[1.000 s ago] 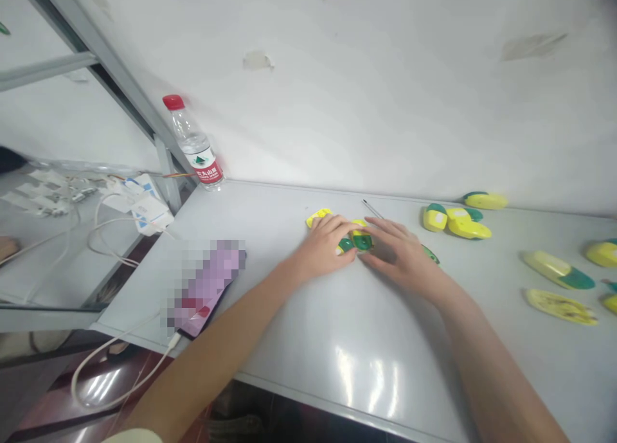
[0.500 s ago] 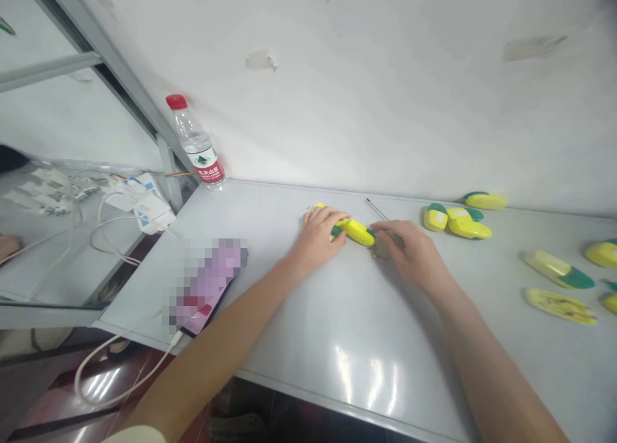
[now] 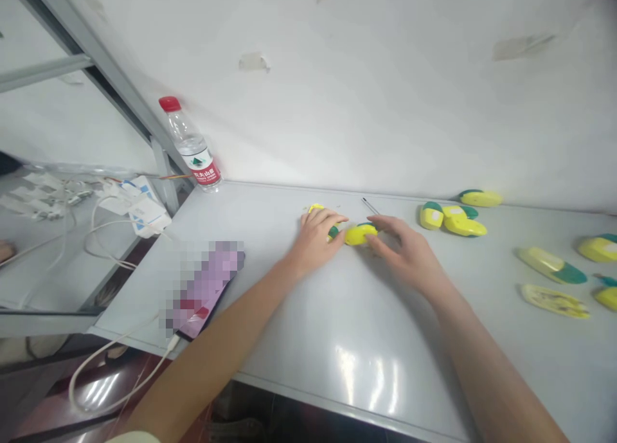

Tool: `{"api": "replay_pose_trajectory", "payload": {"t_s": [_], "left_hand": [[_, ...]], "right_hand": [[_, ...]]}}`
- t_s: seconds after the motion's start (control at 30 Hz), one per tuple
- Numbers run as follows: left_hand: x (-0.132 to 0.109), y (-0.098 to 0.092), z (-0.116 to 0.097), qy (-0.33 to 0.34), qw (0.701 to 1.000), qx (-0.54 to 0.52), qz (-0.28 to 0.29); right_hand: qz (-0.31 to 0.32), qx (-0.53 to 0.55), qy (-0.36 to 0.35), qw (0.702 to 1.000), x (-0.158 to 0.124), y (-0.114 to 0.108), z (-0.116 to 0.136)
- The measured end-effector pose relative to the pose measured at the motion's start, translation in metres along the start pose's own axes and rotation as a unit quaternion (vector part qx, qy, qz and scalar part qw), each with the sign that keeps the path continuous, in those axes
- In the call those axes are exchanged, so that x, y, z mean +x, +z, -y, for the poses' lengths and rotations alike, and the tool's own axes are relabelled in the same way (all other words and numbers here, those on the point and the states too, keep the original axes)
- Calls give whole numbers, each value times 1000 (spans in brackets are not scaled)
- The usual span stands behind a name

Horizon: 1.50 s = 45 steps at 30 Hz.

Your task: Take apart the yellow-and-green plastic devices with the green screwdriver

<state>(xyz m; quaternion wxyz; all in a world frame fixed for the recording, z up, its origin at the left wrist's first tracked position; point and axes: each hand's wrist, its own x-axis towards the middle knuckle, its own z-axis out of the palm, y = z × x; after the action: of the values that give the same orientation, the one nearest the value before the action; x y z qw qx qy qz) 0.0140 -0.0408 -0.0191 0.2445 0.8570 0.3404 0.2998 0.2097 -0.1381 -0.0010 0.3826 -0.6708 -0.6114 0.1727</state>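
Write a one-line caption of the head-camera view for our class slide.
Left hand and right hand flank a yellow-and-green plastic piece on a pale grey table.

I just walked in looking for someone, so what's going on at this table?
A person is working with bare hands at a white table. A yellow-and-green plastic piece sits between their hands: the left hand rests at its green end, and the right hand is at its yellow side. A thin metal rod lies just beyond, and more yellow-and-green pieces lie to the right.
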Motion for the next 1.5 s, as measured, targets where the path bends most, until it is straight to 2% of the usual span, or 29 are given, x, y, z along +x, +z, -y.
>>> {"api": "replay_pose_trajectory", "payload": {"t_s": [0.17,0.37,0.43,0.53,0.67,0.7,0.77,0.8,0.87,0.97,1.03,1.13,1.23,1.33,1.5], "left_hand": [[0,-9,-16,11,997,-78,-6],[-5,-8,-23,-27,954,-272,125],[-6,-5,-23,-43,943,-300,141],[-4,-4,-21,-84,924,-357,107],[5,-10,-14,-150,878,-454,-3],[8,-11,-11,-161,868,-469,-36],[13,-15,-6,-195,841,-498,-83],[15,-16,-4,-210,827,-513,-98],[18,-19,-1,-236,800,-540,-113],[20,-24,-3,-247,775,-569,-119],[20,-27,-7,-237,763,-590,-119],[19,-30,-10,-233,734,-629,-106],[19,-29,-7,-245,705,-660,-84],[19,-27,-3,-245,700,-668,-64],[18,-25,-1,-227,719,-655,-53]], "right_hand": [[-17,92,38,995,-1,-7,13],[1,164,8,986,-2,-2,14],[3,163,11,987,-2,-2,14],[-38,120,24,992,1,-8,8],[-155,-8,84,984,7,-21,-22],[-146,-41,97,984,8,-23,-32],[-86,-82,119,986,10,-26,-48],[-50,-85,123,987,10,-27,-52],[-24,-85,122,989,9,-27,-53],[-30,-55,123,990,6,-28,-37],[-31,30,156,987,3,-32,-21],[54,129,161,977,-1,-39,-4],[110,166,145,969,-3,-42,5],[132,154,137,969,-3,-41,9],[142,163,147,965,-3,-37,12]]}}
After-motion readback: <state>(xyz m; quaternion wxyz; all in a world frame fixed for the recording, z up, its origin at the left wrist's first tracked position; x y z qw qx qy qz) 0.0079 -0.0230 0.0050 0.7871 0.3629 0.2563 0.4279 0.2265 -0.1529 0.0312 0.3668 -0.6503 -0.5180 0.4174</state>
